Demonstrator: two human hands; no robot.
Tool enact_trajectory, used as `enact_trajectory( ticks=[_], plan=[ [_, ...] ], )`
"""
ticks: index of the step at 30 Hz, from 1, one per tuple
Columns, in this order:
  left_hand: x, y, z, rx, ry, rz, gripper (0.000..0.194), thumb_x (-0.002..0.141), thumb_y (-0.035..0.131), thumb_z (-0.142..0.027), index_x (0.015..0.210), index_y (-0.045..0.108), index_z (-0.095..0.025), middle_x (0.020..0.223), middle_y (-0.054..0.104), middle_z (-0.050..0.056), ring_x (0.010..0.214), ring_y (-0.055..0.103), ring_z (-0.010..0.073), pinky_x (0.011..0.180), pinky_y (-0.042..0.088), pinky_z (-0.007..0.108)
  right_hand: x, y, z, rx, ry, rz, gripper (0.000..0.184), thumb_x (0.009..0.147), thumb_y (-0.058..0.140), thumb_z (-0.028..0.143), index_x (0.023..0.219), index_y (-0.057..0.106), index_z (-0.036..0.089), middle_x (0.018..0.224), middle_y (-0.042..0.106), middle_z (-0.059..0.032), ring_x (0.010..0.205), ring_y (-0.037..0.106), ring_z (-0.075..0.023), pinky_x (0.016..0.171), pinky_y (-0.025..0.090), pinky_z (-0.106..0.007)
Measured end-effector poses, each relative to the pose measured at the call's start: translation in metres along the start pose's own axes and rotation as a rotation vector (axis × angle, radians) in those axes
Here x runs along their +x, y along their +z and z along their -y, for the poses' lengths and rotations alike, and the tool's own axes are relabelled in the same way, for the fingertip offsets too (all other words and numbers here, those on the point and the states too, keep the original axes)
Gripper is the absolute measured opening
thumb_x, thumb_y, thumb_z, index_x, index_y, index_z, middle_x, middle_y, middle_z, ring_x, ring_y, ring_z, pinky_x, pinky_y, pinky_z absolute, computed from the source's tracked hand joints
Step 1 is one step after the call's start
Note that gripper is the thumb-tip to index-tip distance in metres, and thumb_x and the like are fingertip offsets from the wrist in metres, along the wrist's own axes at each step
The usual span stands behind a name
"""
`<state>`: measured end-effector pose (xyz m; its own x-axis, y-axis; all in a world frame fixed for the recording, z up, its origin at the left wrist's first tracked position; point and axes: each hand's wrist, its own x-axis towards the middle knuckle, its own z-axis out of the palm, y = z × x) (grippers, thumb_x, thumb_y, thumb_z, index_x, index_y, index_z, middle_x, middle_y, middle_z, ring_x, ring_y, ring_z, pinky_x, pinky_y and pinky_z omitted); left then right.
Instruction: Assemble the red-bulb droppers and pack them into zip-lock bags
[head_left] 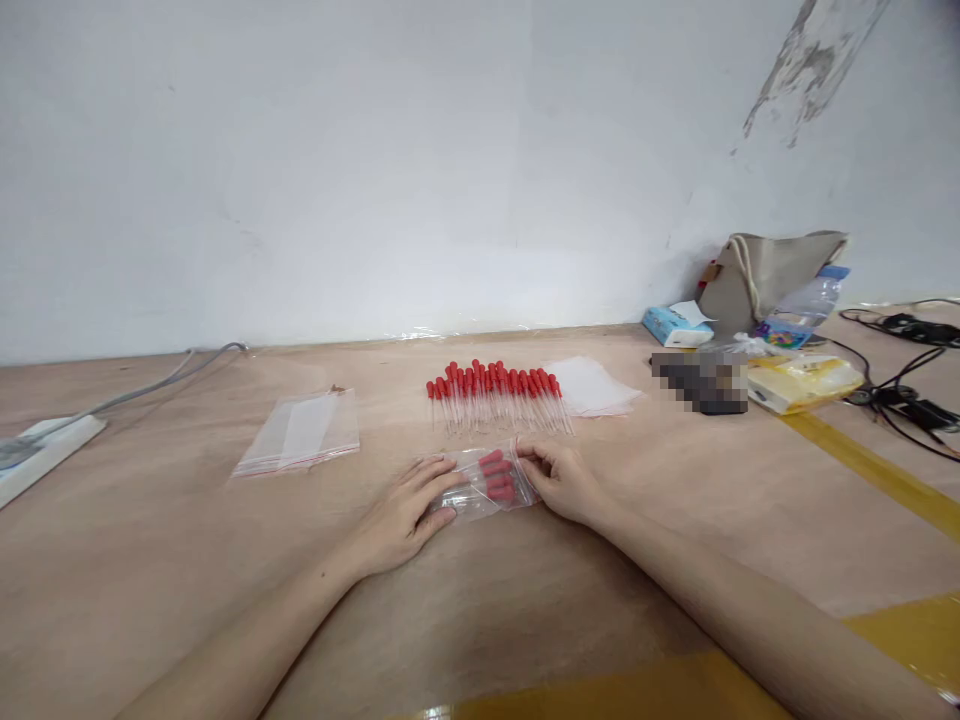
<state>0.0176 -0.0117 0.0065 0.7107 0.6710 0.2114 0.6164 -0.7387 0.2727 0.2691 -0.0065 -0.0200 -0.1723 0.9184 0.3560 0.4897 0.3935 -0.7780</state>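
Note:
A clear zip bag (pixel 472 502) lies on the table in front of me, with several red-bulbed droppers (pixel 496 478) inside, their bulbs toward the bag's right end. My left hand (pixel 411 505) rests on the bag's left end with its fingers stretched out. At the right end, by the red-lined zip edge, my right hand (pixel 561 480) has its fingers curled and pinched on the bag. Just beyond the bag, a row of loose droppers (pixel 491 390) with red bulbs lies on the table, bulbs pointing away from me.
Flat zip bags (pixel 307 430) are stacked at the left. White sheets (pixel 592 387) lie right of the loose droppers. A power strip (pixel 52 455) is far left. Tissues (pixel 675 328), a yellow packet (pixel 806 382), a canvas bag (pixel 780 270) and black cables (pixel 911 400) occupy the right.

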Motion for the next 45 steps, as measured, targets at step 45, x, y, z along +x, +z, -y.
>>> enact_trajectory(
  ticks=[45],
  plan=[
    [-0.001,0.004,0.001,0.078,0.035,0.033,0.038,0.091,0.035,-0.031,0.128,0.039,-0.03,0.129,0.047,0.0,0.121,0.039,0.0176,0.104,0.023,0.043,0.012,-0.032,-0.023,0.67,0.29,-0.561,0.04,0.065,0.061,0.046,0.09,0.043,0.02,0.065,0.056,0.0053,0.052,0.055,-0.0079,0.052,0.044,-0.022]
  ],
)
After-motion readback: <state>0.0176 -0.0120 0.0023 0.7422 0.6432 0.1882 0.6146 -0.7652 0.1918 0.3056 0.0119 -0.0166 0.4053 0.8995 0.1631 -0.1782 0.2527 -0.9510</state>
